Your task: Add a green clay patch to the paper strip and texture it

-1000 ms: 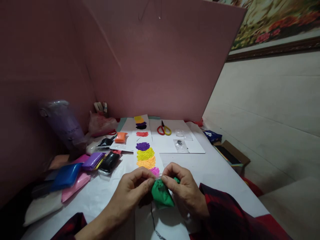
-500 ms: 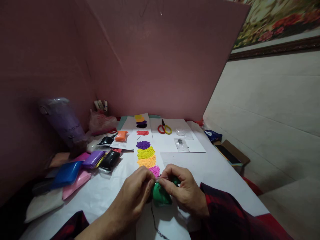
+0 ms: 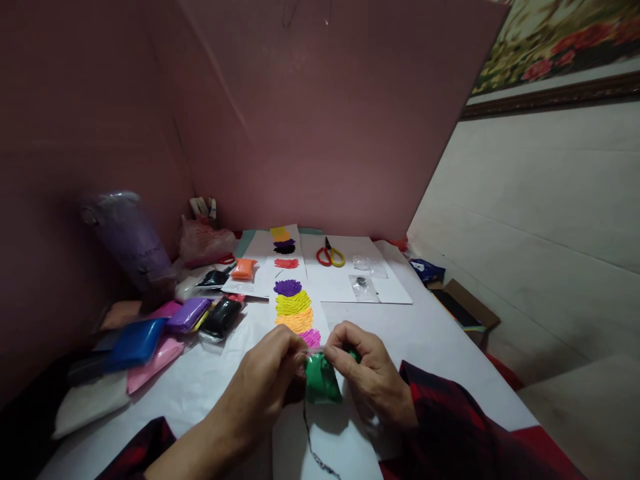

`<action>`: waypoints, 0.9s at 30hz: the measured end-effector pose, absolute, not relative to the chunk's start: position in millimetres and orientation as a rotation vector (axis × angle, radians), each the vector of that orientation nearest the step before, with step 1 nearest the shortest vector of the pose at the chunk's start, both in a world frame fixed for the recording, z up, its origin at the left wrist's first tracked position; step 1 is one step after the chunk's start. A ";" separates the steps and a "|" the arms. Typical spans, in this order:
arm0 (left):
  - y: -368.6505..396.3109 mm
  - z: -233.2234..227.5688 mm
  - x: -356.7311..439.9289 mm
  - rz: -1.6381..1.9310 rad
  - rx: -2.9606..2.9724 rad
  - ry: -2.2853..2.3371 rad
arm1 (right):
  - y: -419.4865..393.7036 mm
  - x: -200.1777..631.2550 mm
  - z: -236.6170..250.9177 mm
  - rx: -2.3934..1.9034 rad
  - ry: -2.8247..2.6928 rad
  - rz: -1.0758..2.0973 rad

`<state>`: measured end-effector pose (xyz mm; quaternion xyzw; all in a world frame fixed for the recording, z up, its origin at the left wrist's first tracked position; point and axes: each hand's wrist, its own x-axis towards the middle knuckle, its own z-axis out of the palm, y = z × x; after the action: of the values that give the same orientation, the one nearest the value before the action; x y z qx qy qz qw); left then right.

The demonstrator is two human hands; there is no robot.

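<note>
Both hands, left hand (image 3: 267,380) and right hand (image 3: 370,377), pinch green clay packet (image 3: 320,379) by its clear top edge; uneven pull risks tearing film, spilling clay onto white paper (image 3: 345,440).

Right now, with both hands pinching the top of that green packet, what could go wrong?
1. Left hand and right hand pinch the green packet at its top edge; a sudden tear might spill the contents.
2. The packet hangs just beside the coloured clay patches on the paper strip; a slip could smudge the pink one.

Left hand (image 3: 267,377) and right hand (image 3: 367,370) pinching green clay packet (image 3: 321,380) above white table (image 3: 430,333).
</note>
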<state>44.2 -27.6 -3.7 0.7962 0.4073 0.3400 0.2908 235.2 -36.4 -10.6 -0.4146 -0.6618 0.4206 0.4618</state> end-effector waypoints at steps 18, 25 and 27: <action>-30.3 0.8 46.2 0.980 2.242 0.893 | -36.7 235.8 -8.4 -0.887 -1.819 0.734; -34.9 -4.4 48.0 0.913 2.324 0.880 | -40.2 233.1 -13.6 -0.801 -1.867 0.794; -35.8 -6.0 48.4 0.926 2.349 0.885 | -40.4 233.1 -13.5 -0.796 -1.864 0.796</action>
<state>48.4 -35.8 -6.0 0.8541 0.3219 0.3369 0.2310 233.1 -40.4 -13.5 -0.3240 -0.7585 0.3240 0.4634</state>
